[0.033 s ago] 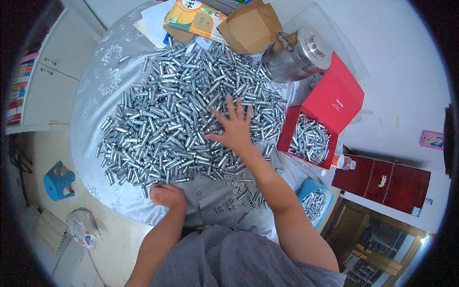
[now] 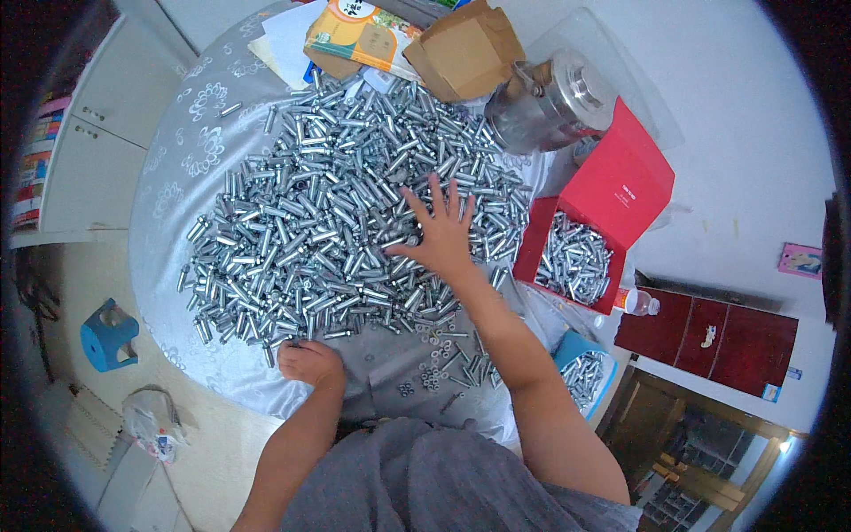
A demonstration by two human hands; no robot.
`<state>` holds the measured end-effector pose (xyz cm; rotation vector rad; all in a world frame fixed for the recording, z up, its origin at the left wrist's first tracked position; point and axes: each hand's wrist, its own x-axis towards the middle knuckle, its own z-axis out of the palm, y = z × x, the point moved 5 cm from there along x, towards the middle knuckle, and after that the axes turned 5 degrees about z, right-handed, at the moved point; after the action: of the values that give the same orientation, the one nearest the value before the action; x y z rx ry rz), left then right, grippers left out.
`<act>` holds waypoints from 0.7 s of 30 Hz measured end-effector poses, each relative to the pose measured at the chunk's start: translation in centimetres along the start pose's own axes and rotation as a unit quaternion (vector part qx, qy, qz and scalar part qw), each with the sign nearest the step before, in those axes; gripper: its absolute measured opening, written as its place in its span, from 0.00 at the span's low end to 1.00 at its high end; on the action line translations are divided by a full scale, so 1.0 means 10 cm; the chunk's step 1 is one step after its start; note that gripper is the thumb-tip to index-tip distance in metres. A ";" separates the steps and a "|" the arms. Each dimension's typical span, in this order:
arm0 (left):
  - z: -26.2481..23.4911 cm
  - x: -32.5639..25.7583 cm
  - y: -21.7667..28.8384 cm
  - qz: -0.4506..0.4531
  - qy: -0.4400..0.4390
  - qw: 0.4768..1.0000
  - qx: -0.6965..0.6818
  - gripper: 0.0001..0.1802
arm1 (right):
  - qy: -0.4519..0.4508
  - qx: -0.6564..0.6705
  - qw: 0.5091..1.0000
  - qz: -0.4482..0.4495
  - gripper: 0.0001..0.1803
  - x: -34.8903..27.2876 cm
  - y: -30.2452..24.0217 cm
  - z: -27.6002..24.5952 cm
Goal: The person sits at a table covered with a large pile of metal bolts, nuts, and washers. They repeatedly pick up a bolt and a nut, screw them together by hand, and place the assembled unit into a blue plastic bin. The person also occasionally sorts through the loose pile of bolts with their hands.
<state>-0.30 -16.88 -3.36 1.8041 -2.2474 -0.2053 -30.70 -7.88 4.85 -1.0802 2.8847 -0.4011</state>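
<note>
A broad heap of silver expansion bolts (image 2: pixel 310 195) covers most of the cloth-covered table (image 2: pixel 168 257). Over the right part of the heap, my right hand (image 2: pixel 443 239) is open, palm down, its fingers widely spread and nothing gripped. My left hand (image 2: pixel 308 362) rests at the heap's near edge, its fingers curled closed; whatever they may hold is hidden. Between my forearms, small nuts and washers (image 2: pixel 432 377) lie loose beside several thin bolts (image 2: pixel 474 368).
At the right stand an open red box (image 2: pixel 643 177) of bolts, a blue container (image 2: pixel 567 350) of bolts and a plastic bottle (image 2: pixel 638 302). Farther back are a metal canister (image 2: pixel 554 102), a cardboard box (image 2: pixel 465 53) and a yellow package (image 2: pixel 363 35). A blue stool (image 2: pixel 108 335) is at left.
My right hand has shifted slightly to the right over the heap, its fingers still spread. My left hand has stayed in place.
</note>
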 end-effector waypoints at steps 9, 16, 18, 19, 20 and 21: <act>0.00 0.00 -0.02 0.010 0.015 1.000 0.010 0.17 | 0.014 0.009 1.000 0.004 0.47 -0.04 0.13 0.10; -0.01 0.01 0.00 0.015 0.016 1.000 0.005 0.16 | 0.024 0.018 0.999 0.015 0.46 -0.08 0.12 0.10; -0.03 0.01 0.03 0.025 0.027 0.999 0.018 0.16 | 0.025 0.020 0.999 0.016 0.46 -0.09 0.12 0.11; -0.03 0.01 0.03 0.021 0.023 0.999 0.015 0.16 | 0.026 0.018 0.999 0.017 0.45 -0.09 0.12 0.10; -0.03 0.01 0.03 0.017 0.018 1.000 0.013 0.16 | 0.026 0.017 0.999 0.017 0.44 -0.09 0.11 0.10; -0.03 0.01 0.02 0.013 0.013 1.000 0.011 0.16 | 0.027 0.015 0.999 0.018 0.43 -0.10 0.11 0.10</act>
<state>-0.46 -16.96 -3.03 1.7774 -2.2619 -0.1517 -30.54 -6.67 3.53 -1.0283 2.9296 -0.4769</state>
